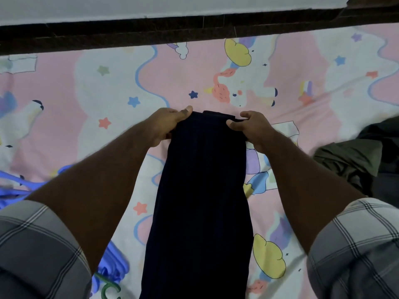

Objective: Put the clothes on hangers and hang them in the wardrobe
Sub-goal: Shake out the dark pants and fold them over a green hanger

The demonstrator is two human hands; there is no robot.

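A long, dark navy garment (pixel 203 190) lies stretched down the middle of the frame on the bed (pixel 103 87), folded narrow, its far end near the centre and its near end running off the bottom edge. The left hand (pixel 170 124) is closed on the far-left corner, thumb on top and fingers curled under; the right hand (pixel 248 126) pinches the far-right corner the same way, so both hands have hold of the cloth's top edge. This looks like the laying-out step — squaring the garment before it goes on a hanger. A heap of blue hangers (pixel 112 268) sits at the lower left, with a green hook (pixel 110 288) just beside it, and none is in the garment yet. Another dark garment (pixel 362 152) lies crumpled at the right edge. The next move likely calls for freeing one hand to fetch a hanger and feeding or draping the cloth over it — the wardrobe itself is not in view.
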